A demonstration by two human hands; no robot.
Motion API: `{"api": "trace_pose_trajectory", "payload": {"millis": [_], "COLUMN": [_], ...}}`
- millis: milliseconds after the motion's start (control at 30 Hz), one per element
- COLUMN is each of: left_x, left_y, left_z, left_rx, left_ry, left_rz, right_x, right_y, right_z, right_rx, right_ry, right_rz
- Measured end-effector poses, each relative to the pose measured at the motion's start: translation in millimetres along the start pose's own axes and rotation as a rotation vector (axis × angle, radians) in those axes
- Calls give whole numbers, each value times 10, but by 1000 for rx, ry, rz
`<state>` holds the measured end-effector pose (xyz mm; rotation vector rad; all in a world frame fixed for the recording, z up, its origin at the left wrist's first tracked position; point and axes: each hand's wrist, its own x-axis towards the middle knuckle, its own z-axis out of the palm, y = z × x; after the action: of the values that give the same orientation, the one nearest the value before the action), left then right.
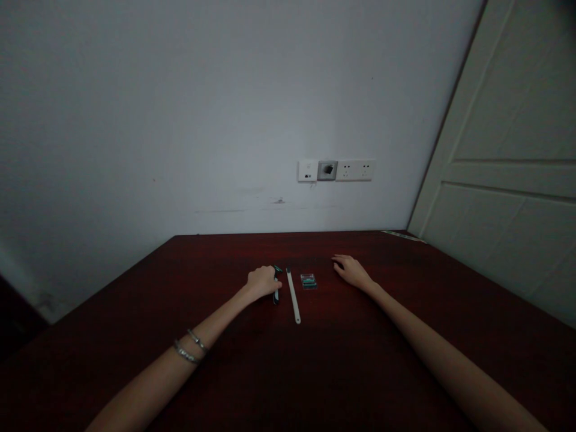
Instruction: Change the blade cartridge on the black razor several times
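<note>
My left hand (262, 283) is closed around the handle of a razor (276, 296), whose green head shows past the fingers. Just right of it lies a long, slim white stick (293, 297) with a dark tip at its far end and a small hole at its near end. A small clear case (309, 281) with green pieces inside sits to the right of the stick. My right hand (352, 272) rests on the tabletop farther right, fingers stretched out, holding nothing and apart from the case.
The dark red wooden table (252, 366) runs back to a pale wall. Several sockets (355, 170) are set in the wall above it. A thin patterned strip (404, 236) lies at the far right corner, near a white panelled door (504, 174).
</note>
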<state>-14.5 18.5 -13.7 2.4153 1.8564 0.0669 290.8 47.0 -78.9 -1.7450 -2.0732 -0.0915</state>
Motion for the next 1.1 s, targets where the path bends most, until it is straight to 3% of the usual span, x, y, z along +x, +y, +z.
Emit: {"api": "trace_pose_trajectory", "payload": {"millis": [433, 667, 867, 1100], "left_x": [-25, -68, -90, -133], "left_y": [-19, 39, 105, 186], "left_z": [-308, -430, -430, -442], "left_rx": [-86, -238, -359, -484], "left_ry": [202, 322, 312, 249], "left_rz": [-45, 44, 173, 329], "right_x": [30, 57, 74, 48], "right_y": [88, 60, -369, -1076], "right_z": [83, -11, -238, -380], "right_rx": [67, 216, 532, 1082], "right_ry": [21, 157, 222, 97], "right_rz": [2, 17, 62, 75]}}
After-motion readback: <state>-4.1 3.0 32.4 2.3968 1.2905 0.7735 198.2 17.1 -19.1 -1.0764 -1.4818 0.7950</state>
